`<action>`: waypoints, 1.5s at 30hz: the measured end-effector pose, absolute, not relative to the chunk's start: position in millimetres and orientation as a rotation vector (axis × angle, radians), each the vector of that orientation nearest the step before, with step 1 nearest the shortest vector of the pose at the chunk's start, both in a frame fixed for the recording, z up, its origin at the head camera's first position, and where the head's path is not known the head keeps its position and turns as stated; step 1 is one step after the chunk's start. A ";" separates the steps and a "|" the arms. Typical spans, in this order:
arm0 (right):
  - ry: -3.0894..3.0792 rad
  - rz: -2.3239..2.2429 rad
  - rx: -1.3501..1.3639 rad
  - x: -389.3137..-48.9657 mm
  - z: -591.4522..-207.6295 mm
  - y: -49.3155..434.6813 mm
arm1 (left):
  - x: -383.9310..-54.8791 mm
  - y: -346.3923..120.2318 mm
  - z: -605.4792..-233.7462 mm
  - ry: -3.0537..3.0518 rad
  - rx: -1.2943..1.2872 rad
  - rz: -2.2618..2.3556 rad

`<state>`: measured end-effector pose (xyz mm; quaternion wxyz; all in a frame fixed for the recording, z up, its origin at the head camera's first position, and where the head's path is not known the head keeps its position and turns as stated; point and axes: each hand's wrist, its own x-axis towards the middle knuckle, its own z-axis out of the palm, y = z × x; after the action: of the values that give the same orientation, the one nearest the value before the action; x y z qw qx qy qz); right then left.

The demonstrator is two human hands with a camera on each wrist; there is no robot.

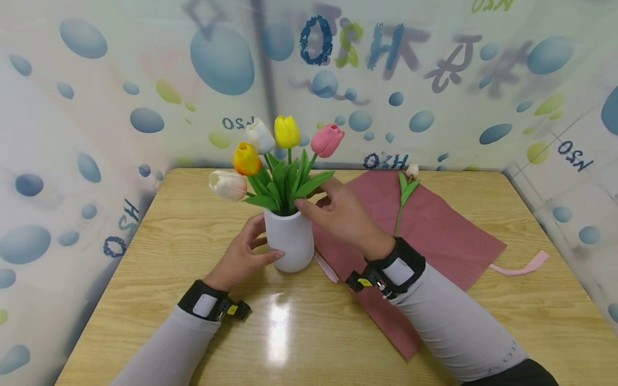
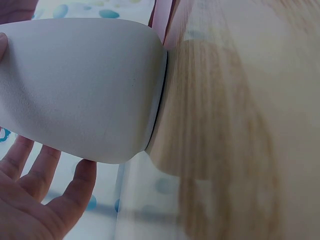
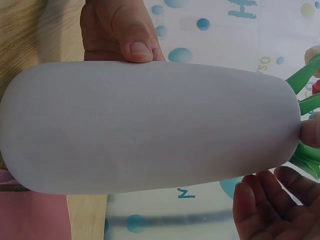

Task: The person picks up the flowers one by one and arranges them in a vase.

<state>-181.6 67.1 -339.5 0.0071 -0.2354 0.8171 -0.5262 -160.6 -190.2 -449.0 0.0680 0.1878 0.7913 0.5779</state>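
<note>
A white vase point(image 1: 289, 241) stands upright on the table, holding several artificial tulips: two whitish, one orange point(image 1: 247, 158), one yellow point(image 1: 287, 132) and one pink point(image 1: 327, 140). My left hand point(image 1: 246, 249) holds the vase's lower body, thumb in front and fingers on its left side; in the left wrist view those fingers touch the white wall. My right hand point(image 1: 345, 214) is at the vase's mouth, its thumb touching the rim beside the green leaves point(image 3: 305, 77). Its other fingers curve loosely beside the rim in the right wrist view, apart from the thumb.
A dusty-red wrapping sheet point(image 1: 449, 230) lies right of the vase, partly under the right forearm. One more pale tulip point(image 1: 412, 171) lies on it. Pink ribbon point(image 1: 526, 265) sticks out at the sheet's right side. Patterned cloth point(image 1: 410, 96) hangs behind the wooden table point(image 1: 193, 214).
</note>
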 end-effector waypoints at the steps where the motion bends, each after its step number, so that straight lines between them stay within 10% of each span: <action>1: 2.548 -1.650 -0.741 -181.4 -339.9 68.2 | -160.8 -190.2 -449.3 2.382 0.568 1.741; 45: 2.782 -1.515 0.153 -210.8 -412.4 220.8 | -161.4 -189.8 -450.9 2.396 0.532 1.721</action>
<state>-210.8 220.8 -412.4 -0.0151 0.0483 0.8771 -0.4777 -161.4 -189.8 -450.9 0.0720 0.1769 0.7972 0.5727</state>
